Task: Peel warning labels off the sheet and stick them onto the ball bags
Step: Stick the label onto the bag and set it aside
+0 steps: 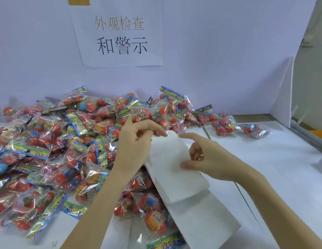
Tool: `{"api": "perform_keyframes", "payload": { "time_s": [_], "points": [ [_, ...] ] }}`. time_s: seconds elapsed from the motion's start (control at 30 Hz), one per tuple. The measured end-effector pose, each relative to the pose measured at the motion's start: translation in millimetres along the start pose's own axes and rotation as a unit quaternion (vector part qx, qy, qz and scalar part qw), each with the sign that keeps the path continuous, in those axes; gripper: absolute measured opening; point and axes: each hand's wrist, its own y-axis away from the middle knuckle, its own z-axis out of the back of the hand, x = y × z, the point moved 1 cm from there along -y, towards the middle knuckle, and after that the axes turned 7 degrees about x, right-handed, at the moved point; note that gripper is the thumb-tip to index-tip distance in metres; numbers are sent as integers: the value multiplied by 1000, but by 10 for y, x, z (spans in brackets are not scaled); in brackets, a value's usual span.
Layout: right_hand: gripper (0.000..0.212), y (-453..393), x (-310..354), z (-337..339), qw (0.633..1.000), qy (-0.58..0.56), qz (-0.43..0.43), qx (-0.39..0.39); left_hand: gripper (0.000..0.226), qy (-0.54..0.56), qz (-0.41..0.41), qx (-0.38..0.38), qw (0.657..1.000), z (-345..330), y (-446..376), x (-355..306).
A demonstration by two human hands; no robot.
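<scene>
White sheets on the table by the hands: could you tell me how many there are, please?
2: the upper sheet held between both hands, and the lower sheet beneath it, nearer the camera. More may be hidden underneath.

A: Type of place?
B: Factory packing and inspection bench.

A: Evidence?
B: 1 printed paper sign in Chinese taped to a plain white partition; 1 white worktable; 1 bulk heap of identical clear bags of red balls; white label sheets on the table beside the heap.
</scene>
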Motion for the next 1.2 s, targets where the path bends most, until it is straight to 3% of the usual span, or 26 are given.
{"api": "perform_keyframes", "payload": {
  "time_s": [0.17,0.33,0.4,0.5,0.6,0.7,0.77,0.83,0.9,1.0,1.2],
  "points": [
    [50,-75,-21,-56,984,-109,-7,-143,21,-11,-53,122,991,28,42,-66],
    [42,-72,-50,0,947,-231,-22,-220,66,-94,-35,272,957,91,61,20],
    [42,-66,-60,31,938,-250,-30,-237,61,-124,-41,295,947,105,46,82],
    [38,-57,-67,50,941,-255,-47,-219,34,-132,-22,284,949,90,22,149],
    [24,-60,-16,19,932,-292,-58,-207,30,-112,-27,221,968,81,-9,157],
    [14,-39,79,-30,929,-159,-4,-333,34,-96,26,188,977,82,-25,113],
    [13,19,185,-33,908,-51,113,-401,36,-99,68,185,975,76,-23,97],
    [10,52,255,-60,905,22,217,-366,41,-84,75,181,977,70,-12,80],
    [16,42,291,-129,920,61,251,-294,42,-73,73,183,978,65,-4,65],
    [23,3,272,-209,933,83,240,-255,37,-75,68,193,976,70,0,56],
    [18,8,200,-171,936,51,188,-292,23,-66,95,222,968,123,-15,39]
  ]
}}
